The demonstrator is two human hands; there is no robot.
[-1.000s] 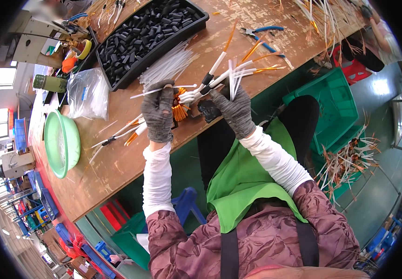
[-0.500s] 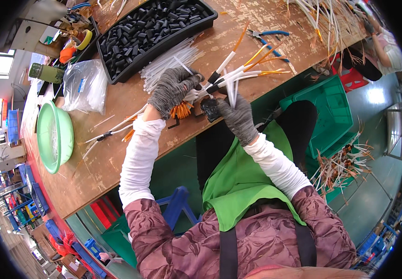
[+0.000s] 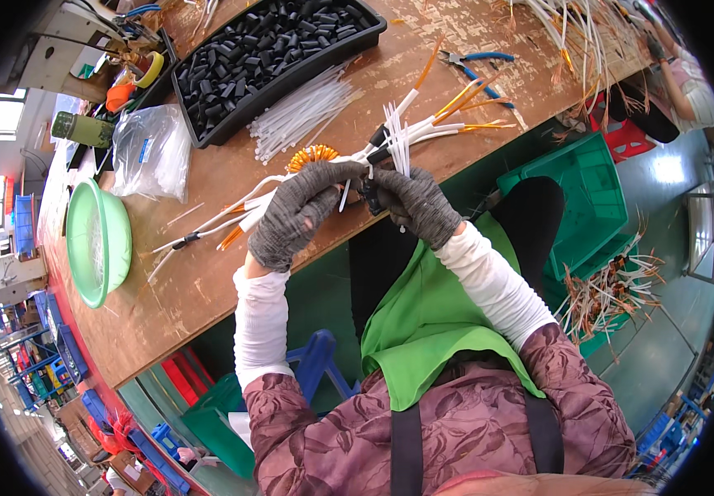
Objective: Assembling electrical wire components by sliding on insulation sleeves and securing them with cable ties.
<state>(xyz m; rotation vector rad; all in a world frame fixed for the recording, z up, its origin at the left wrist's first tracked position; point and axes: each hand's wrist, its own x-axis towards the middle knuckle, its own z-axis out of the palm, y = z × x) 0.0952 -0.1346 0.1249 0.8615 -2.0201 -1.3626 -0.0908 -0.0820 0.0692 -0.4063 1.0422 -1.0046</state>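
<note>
Fingers of the left hand (image 3: 295,211) are bunched narrow against those of the right hand (image 3: 419,202), though what they pinch, if anything, I cannot tell; the right fingers hold a sheaf of white zip ties (image 3: 397,136), tips pointing up; white cables (image 3: 448,129) run along the table (image 3: 183,289) just beyond both hands, with a coil of orange wire (image 3: 314,155) above the left one; farther back lie a pile of loose ties (image 3: 303,116), a black tray of short black tubes (image 3: 281,62) and blue-handled pliers (image 3: 489,58).
</note>
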